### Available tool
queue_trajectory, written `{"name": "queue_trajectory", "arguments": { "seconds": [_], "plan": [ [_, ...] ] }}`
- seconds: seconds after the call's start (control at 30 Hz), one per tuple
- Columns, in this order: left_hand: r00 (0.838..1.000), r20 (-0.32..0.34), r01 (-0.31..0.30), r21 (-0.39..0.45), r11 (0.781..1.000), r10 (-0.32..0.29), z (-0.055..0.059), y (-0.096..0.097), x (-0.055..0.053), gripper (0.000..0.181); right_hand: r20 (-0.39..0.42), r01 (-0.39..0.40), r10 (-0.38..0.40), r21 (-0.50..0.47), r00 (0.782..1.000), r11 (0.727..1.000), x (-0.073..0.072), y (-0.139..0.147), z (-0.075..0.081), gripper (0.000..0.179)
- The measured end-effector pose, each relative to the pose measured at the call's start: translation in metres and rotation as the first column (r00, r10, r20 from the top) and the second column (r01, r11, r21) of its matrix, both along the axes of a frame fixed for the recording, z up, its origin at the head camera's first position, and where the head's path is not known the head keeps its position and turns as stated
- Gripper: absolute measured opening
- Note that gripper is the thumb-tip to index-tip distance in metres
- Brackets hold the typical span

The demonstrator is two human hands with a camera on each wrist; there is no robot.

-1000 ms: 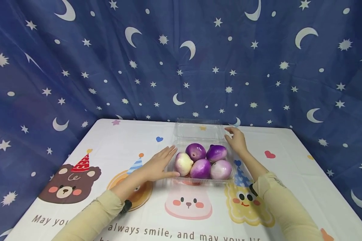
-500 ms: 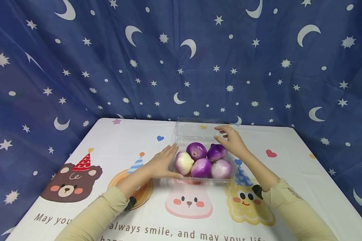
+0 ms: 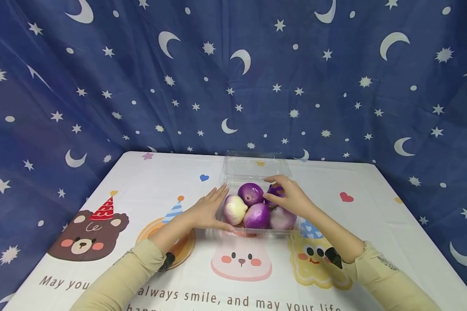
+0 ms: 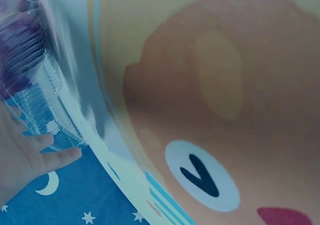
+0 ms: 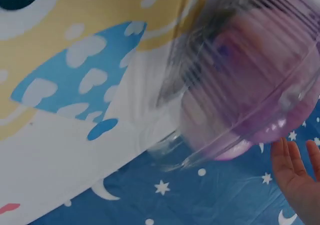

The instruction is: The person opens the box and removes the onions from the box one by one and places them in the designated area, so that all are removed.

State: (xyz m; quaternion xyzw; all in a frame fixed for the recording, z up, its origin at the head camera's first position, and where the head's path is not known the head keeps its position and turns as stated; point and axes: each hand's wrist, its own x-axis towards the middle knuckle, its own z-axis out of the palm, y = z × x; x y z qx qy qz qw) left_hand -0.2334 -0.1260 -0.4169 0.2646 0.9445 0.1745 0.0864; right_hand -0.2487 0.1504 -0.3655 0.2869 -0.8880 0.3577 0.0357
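Note:
A clear plastic clamshell box (image 3: pixel 292 231) lies on the table with its lid (image 3: pixel 253 166) folded back, holding several purple and whitish onions (image 3: pixel 257 216). My left hand (image 3: pixel 204 212) lies along the box's left side, fingers extended and thumb near its front left corner. In the left wrist view, those fingers (image 4: pixel 62 157) reach beside the ridged plastic wall. Over the back right onion (image 3: pixel 274 190) hovers my right hand (image 3: pixel 292 198), thumb and fingers spread to either side and partly hiding it. The right wrist view shows its fingers (image 5: pixel 282 160) loosely extended; contact cannot be made out.
A white tablecloth (image 3: pixel 171 172) with cartoon prints and lettering covers the table. Behind it hangs a dark blue curtain (image 3: pixel 202 112) patterned with moons and stars, close to the table's back edge and the lid.
My right hand has come from the box's right side, across near the lid, then down over the back right onion. The left hand has barely moved, and the onions have kept their places.

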Motion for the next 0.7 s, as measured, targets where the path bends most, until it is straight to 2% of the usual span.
{"name": "queue_trajectory", "arguments": {
  "seconds": [0.13,0.3,0.43,0.6,0.7],
  "plan": [
    [1.0,0.03,-0.004,0.009,1.0,0.004,0.0,-0.001,0.0,0.117,-0.007,-0.045,0.045,-0.022,0.999,0.999,0.002,-0.01,-0.005,0.047],
    [0.998,0.062,-0.005,0.019,1.0,0.004,0.001,0.0,0.0,0.119,-0.015,-0.141,0.141,-0.056,0.99,0.988,0.004,-0.023,-0.012,0.047],
    [0.997,0.079,-0.007,0.002,1.0,0.006,0.003,0.0,0.0,0.12,-0.014,-0.169,0.169,-0.023,0.986,0.985,0.007,-0.032,-0.014,0.05],
    [0.998,0.065,-0.018,-0.044,0.999,0.02,0.004,-0.001,0.003,0.119,0.056,-0.21,0.209,0.009,0.976,0.978,0.006,-0.043,-0.014,0.054],
    [0.999,0.033,-0.016,-0.077,0.997,0.019,0.003,-0.002,0.004,0.118,0.04,-0.231,0.229,0.053,0.973,0.971,0.003,-0.048,-0.015,0.053]
  ]
}}
